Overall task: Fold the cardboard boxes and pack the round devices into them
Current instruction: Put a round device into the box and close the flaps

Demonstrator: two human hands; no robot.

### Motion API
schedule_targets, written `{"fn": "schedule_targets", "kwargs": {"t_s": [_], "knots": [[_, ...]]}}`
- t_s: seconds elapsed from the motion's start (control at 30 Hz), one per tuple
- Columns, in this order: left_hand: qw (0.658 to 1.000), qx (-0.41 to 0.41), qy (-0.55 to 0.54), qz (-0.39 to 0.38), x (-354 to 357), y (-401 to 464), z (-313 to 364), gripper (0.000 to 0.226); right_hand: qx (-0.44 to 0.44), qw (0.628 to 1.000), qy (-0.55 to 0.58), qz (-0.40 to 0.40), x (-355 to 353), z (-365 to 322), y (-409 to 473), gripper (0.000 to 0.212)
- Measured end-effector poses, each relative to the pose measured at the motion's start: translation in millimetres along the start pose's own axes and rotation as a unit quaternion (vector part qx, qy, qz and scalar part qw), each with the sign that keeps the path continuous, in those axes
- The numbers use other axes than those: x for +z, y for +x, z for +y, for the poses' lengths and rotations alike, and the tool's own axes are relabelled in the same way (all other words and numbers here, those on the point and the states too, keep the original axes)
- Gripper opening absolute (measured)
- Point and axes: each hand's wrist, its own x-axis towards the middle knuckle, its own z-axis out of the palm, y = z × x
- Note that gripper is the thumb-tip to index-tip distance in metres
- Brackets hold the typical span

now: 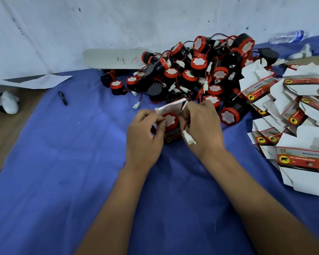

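Left hand: the left hand (145, 133) has its fingers curled against the left side of a small red-and-black printed cardboard box (173, 136), gripping it, with the thumb at the rim of the device inside.
Right hand: the right hand (201, 126) pinches the box's right edge by the raised white flap (171, 107); a thin red wire with a white plastic connector (188, 138) hangs down in front of its palm.
Device being packed: a round black device with a red rim and white face (170, 120) sits in the open top of the box, face up, between both hands.
Box position: it stands on the blue cloth-covered tabletop (72, 162), just in front of the heap.
Heap: a pile of matching round red-and-black devices (201, 70) with tangled wires lies behind the hands, against the white wall.
Flat boxes: a stack of unfolded white-and-red cardboard boxes (293, 111) spreads along the right side of the tabletop.
Other things: a black pen (63, 98) lies to the left, a clear plastic bottle (287, 36) lies at the far right, and a grey card marked 46 (114, 59) leans at the wall.
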Motion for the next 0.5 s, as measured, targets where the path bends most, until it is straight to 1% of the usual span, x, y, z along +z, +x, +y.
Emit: {"fn": "schedule_targets", "kwargs": {"t_s": [0.03, 0.1, 0.17, 0.23, 0.3, 0.4, 0.5], "knots": [[1.000, 0.008, 0.015, -0.015, 0.7, -0.6, 0.1, 0.010, -0.019, 1.000, 0.001, -0.003, -0.1, 0.7, -0.9, 0.009], [0.999, 0.018, 0.039, -0.032, 2.1, -1.9, 2.4, 0.010, -0.019, 1.000, 0.003, 0.012, -0.4, 2.2, -2.4, 0.022], [0.998, 0.020, 0.059, -0.031, 2.6, -2.2, 5.6, 0.009, 0.030, 0.998, 0.044, 0.035, -1.7, 4.7, -2.2, 0.029], [0.996, 0.014, 0.088, -0.028, 3.4, -2.4, 8.7, 0.011, 0.076, 0.991, 0.098, 0.040, -2.1, 6.9, -3.0, 0.025], [0.994, -0.017, 0.102, -0.028, 3.6, -1.8, 12.2, 0.014, 0.089, 0.985, 0.139, 0.044, -1.0, 9.8, -3.9, 0.021], [0.988, -0.097, 0.111, -0.033, 4.0, 0.7, 18.9, 0.018, 0.110, 0.974, 0.195, 0.043, -1.2, 10.4, -4.8, 0.027], [0.978, -0.130, 0.157, -0.053, -0.3, 7.3, 19.1, 0.019, 0.122, 0.963, 0.237, 0.039, -2.8, 11.4, -5.1, 0.025]]}}
